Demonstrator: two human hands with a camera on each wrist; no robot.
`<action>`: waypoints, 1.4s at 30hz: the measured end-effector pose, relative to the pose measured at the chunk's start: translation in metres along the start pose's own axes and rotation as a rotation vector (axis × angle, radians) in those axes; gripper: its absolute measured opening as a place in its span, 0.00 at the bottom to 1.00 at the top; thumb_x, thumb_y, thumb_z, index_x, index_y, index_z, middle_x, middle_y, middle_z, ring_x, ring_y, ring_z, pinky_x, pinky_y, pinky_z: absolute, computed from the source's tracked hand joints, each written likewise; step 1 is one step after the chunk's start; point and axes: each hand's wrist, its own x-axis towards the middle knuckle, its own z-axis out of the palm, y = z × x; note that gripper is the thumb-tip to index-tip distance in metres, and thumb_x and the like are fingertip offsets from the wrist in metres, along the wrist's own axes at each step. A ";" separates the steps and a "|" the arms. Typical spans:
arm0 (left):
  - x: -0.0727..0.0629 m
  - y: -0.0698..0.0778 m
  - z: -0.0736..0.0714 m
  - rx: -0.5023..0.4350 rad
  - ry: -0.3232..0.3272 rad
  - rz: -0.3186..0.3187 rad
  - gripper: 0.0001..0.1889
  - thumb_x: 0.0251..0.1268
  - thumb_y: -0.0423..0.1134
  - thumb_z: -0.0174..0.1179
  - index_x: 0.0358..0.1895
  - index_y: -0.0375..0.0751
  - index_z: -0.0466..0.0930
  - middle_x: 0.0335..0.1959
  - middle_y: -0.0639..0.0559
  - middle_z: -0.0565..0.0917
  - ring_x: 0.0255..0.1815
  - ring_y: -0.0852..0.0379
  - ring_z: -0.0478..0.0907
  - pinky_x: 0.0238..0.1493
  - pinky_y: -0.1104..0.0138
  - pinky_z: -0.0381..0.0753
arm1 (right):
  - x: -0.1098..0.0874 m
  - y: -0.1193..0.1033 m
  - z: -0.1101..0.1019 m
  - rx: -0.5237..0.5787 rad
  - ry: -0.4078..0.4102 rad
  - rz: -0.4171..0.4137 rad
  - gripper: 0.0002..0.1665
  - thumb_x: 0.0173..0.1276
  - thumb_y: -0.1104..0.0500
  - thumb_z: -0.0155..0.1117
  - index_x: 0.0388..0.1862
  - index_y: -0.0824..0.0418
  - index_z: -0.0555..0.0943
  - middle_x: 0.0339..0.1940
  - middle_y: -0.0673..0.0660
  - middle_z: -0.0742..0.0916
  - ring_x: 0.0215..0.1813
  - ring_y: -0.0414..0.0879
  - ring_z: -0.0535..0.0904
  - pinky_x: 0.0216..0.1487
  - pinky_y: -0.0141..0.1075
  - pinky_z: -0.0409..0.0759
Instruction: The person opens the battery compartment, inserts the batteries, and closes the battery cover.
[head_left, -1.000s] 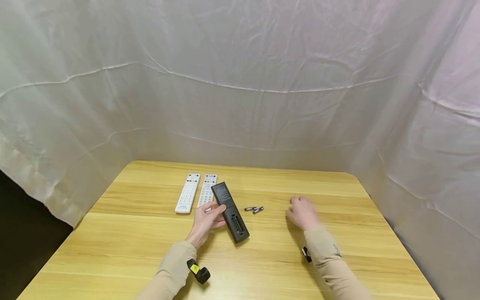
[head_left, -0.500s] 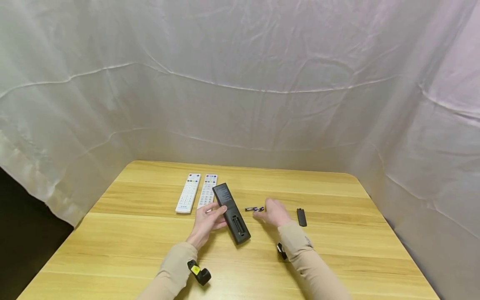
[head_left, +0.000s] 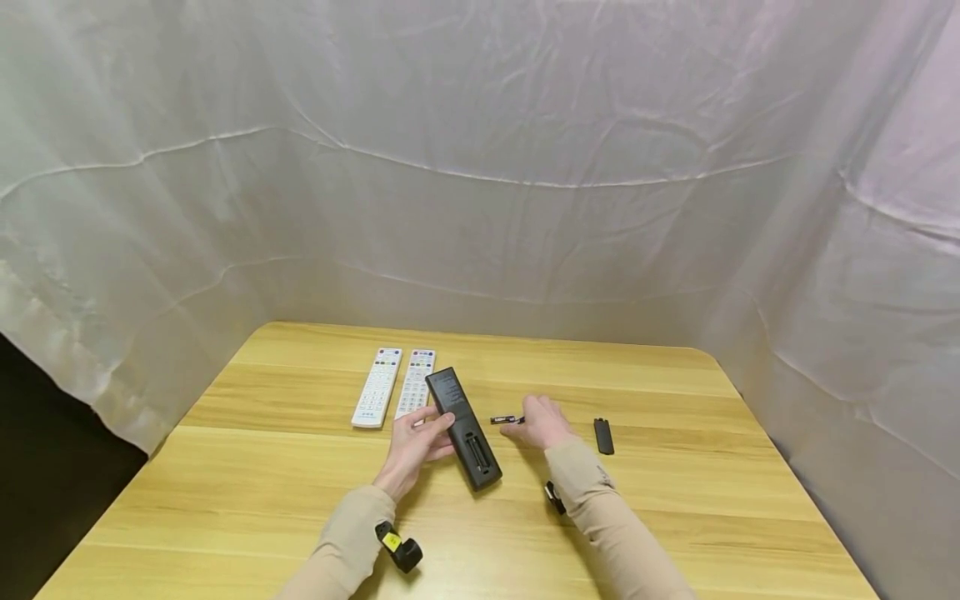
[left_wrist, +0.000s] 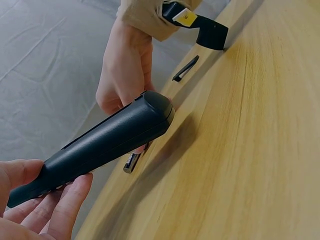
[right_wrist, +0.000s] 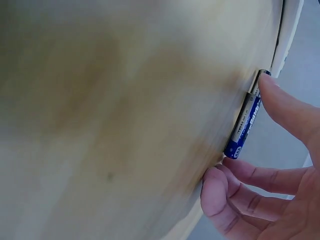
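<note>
My left hand (head_left: 414, 446) holds a black remote control (head_left: 461, 425), its back up and its battery compartment uncovered. In the left wrist view the thumb and fingers grip one end of the remote (left_wrist: 110, 135), which is raised above the table. Just right of it, my right hand (head_left: 542, 422) is down at two small AAA batteries. Between its thumb and index finger, end to end, sits a blue battery (right_wrist: 243, 125) in the right wrist view. The other battery (head_left: 502, 420) lies beside it on the table, partly hidden in that view.
Two white remote controls (head_left: 377, 387) lie side by side at the left, one partly behind my left hand. A black battery cover (head_left: 603, 437) rests on the wooden table (head_left: 660, 517) right of my right hand. Grey curtains (head_left: 495, 208) surround the table's back and sides.
My right hand has moved left from the battery cover, leaving it on the table, and its fingers have come to one battery. The left hand and black remote have barely shifted.
</note>
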 end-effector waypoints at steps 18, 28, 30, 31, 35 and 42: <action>0.000 0.000 0.000 -0.009 -0.004 0.006 0.27 0.67 0.35 0.65 0.66 0.27 0.71 0.47 0.30 0.87 0.31 0.56 0.88 0.39 0.62 0.93 | 0.003 -0.002 -0.001 -0.034 -0.001 -0.012 0.24 0.61 0.50 0.76 0.24 0.59 0.71 0.22 0.52 0.72 0.27 0.46 0.67 0.24 0.32 0.64; 0.001 0.001 0.002 -0.003 0.001 0.003 0.28 0.67 0.36 0.65 0.67 0.27 0.70 0.48 0.31 0.87 0.30 0.57 0.88 0.37 0.64 0.93 | 0.001 0.003 -0.005 0.010 -0.015 -0.012 0.18 0.62 0.53 0.75 0.27 0.61 0.75 0.27 0.55 0.79 0.30 0.47 0.73 0.28 0.34 0.74; 0.001 0.001 0.002 -0.004 0.003 0.004 0.28 0.67 0.35 0.65 0.67 0.27 0.70 0.48 0.31 0.87 0.30 0.57 0.88 0.37 0.65 0.93 | -0.001 0.004 -0.006 0.025 -0.022 -0.011 0.16 0.61 0.55 0.75 0.27 0.61 0.76 0.27 0.55 0.81 0.30 0.47 0.74 0.29 0.35 0.76; 0.001 0.001 0.002 -0.006 0.003 0.003 0.28 0.67 0.35 0.65 0.67 0.27 0.70 0.48 0.31 0.87 0.29 0.57 0.88 0.37 0.65 0.93 | -0.002 0.004 -0.006 0.031 -0.024 -0.013 0.16 0.60 0.55 0.75 0.27 0.62 0.77 0.26 0.55 0.81 0.30 0.47 0.74 0.29 0.34 0.76; 0.001 0.000 0.001 -0.006 0.001 -0.001 0.29 0.67 0.35 0.64 0.68 0.26 0.69 0.48 0.30 0.87 0.30 0.57 0.88 0.37 0.65 0.93 | -0.007 0.008 -0.006 0.073 -0.026 -0.030 0.16 0.57 0.57 0.76 0.23 0.62 0.77 0.23 0.53 0.81 0.26 0.44 0.71 0.25 0.31 0.72; 0.001 0.000 0.002 -0.014 -0.003 -0.009 0.32 0.67 0.35 0.64 0.70 0.24 0.64 0.50 0.30 0.86 0.29 0.58 0.87 0.37 0.66 0.93 | -0.014 0.016 -0.008 0.159 0.021 -0.063 0.26 0.56 0.54 0.78 0.13 0.54 0.68 0.14 0.46 0.70 0.20 0.40 0.61 0.21 0.28 0.60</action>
